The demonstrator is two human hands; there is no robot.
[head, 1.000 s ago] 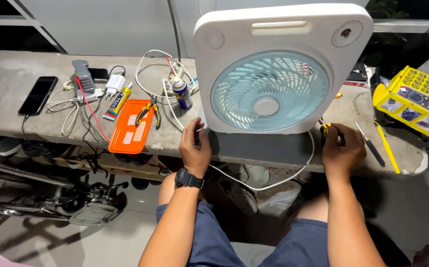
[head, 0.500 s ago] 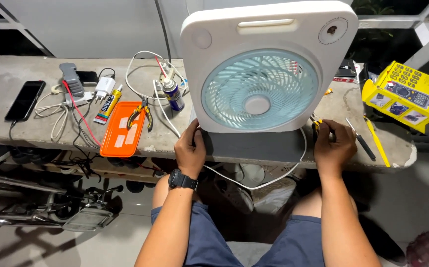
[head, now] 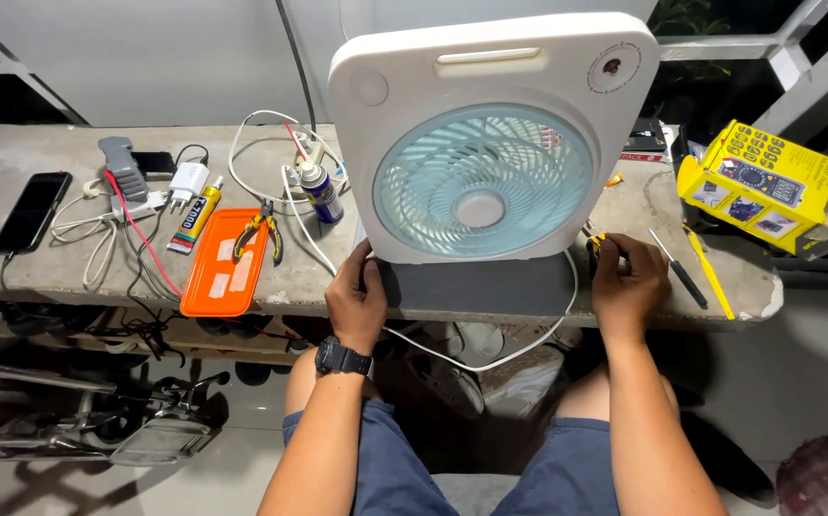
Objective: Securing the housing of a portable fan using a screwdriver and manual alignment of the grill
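Observation:
A white box fan (head: 490, 134) with a pale blue round grille stands upright on the concrete ledge (head: 13, 277). My left hand (head: 357, 301), with a black watch on the wrist, grips the fan's lower left corner. My right hand (head: 627, 282) rests by the lower right corner, closed on a small yellow-and-black tool (head: 594, 239). A white cord (head: 476, 361) droops off the ledge between my arms.
Left of the fan lie an orange tray (head: 223, 268) with pliers (head: 263, 229), a glue tube (head: 194, 218), a spray can (head: 320, 191), chargers, cables and a black phone (head: 30, 210). On the right are a screwdriver (head: 679, 269) and a yellow box (head: 767, 186).
The view has shifted a little, so the fan and ledge sit further left in frame. Both hands keep their places at the fan's lower corners.

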